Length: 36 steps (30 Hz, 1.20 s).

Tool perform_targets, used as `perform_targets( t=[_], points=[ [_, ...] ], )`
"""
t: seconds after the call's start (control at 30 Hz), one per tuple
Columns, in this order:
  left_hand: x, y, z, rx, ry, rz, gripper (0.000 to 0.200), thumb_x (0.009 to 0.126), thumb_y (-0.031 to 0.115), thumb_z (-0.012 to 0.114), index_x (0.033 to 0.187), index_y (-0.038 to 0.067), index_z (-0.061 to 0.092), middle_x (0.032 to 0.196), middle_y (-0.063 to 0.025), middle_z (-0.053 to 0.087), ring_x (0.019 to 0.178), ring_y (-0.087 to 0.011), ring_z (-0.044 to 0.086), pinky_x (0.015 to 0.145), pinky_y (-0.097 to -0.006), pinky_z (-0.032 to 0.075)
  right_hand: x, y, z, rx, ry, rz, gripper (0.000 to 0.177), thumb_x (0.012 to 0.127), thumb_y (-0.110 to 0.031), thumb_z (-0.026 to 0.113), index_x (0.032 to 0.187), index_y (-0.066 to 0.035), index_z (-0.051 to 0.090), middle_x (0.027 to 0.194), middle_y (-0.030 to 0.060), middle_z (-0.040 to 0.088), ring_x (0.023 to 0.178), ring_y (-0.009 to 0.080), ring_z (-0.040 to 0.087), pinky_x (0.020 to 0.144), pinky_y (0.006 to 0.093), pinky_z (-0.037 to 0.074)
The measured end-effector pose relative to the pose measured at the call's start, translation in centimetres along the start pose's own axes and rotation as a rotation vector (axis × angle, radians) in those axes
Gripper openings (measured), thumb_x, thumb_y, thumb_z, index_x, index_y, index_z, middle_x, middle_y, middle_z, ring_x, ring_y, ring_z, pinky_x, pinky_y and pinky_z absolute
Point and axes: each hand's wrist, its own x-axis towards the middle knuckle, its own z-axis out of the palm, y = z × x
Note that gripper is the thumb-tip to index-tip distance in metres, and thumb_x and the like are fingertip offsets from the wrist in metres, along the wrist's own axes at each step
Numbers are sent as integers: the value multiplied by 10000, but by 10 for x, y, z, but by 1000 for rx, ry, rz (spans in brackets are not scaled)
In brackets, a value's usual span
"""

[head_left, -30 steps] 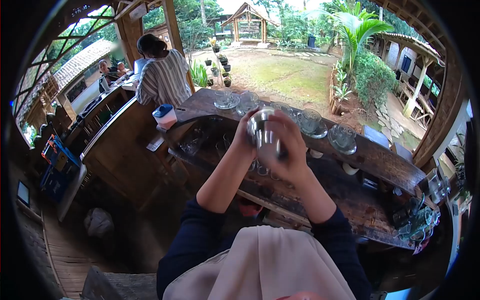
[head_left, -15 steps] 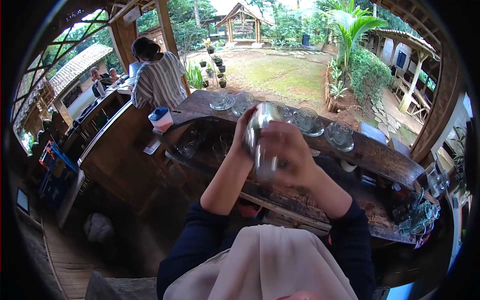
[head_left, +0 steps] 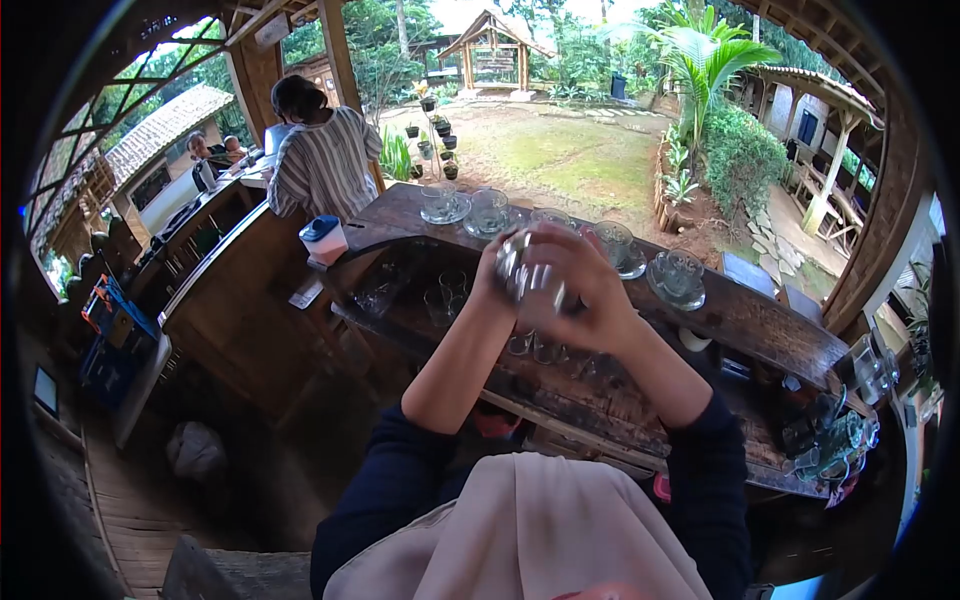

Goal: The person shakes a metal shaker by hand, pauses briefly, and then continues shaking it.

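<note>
Both my hands are wrapped around a shiny metal shaker [head_left: 524,266], raised in front of me above the wooden counter. My left hand [head_left: 490,284] grips its left side. My right hand [head_left: 588,288] closes over its right side and top, with the fingers smeared by motion. The shaker looks tilted and blurred, and much of it is hidden by my fingers. Behind my hands, clear glass cups on saucers stand in a row on the raised ledge, among them one cup [head_left: 487,212] to the left and another [head_left: 677,278] to the right.
Drinking glasses [head_left: 545,347] stand on the lower counter [head_left: 610,390] below my hands. More glassware [head_left: 845,435] crowds the right end. A white tub with a blue lid [head_left: 323,240] sits at the left corner. A person in a striped shirt [head_left: 330,165] stands beyond it.
The shaker and both hands have moved slightly down, and the shaker has gone from nearly upright to more tilted. Glasses below my hands now show. The camera view has shifted slightly.
</note>
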Motion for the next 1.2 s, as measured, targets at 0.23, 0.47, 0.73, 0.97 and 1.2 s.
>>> perform_targets(
  t=[0.23,0.47,0.73,0.97,1.2],
  points=[
    [-34,-8,82,303,-412,20,400,864,234,559,1212,59,468,1081,-160,595,956,-292,621,792,-409,528,13,-50,-29,15,371,-472,238,752,-108,611,988,-137,630,1019,39,614,1006,175,585,905,371,418],
    [9,20,22,177,55,-321,309,897,259,476,1130,57,506,1045,-129,601,910,-267,619,745,-417,536,3,19,-8,161,124,-19,289,697,-201,709,954,-95,630,1071,128,597,964,236,600,879,403,439],
    [-35,5,75,370,-250,-130,455,857,320,572,1206,66,429,1079,-165,586,931,-298,616,774,-424,521,25,-57,-31,-8,396,-467,217,748,-174,633,965,-157,626,1066,5,602,1023,175,580,902,342,404],
    [15,14,7,361,-242,-2,416,849,319,586,1134,38,473,1116,-136,564,934,-252,612,749,-406,522,7,-3,-26,-8,142,-54,304,720,-230,659,1003,-129,608,1036,68,618,983,277,602,860,430,439],
    [-16,-3,61,438,29,-113,573,898,470,424,1234,7,455,1156,-234,542,983,-307,603,847,-445,502,7,-38,-62,126,-7,-51,309,704,-141,674,1003,-114,603,1060,66,603,1086,284,552,971,469,376]
  ],
)
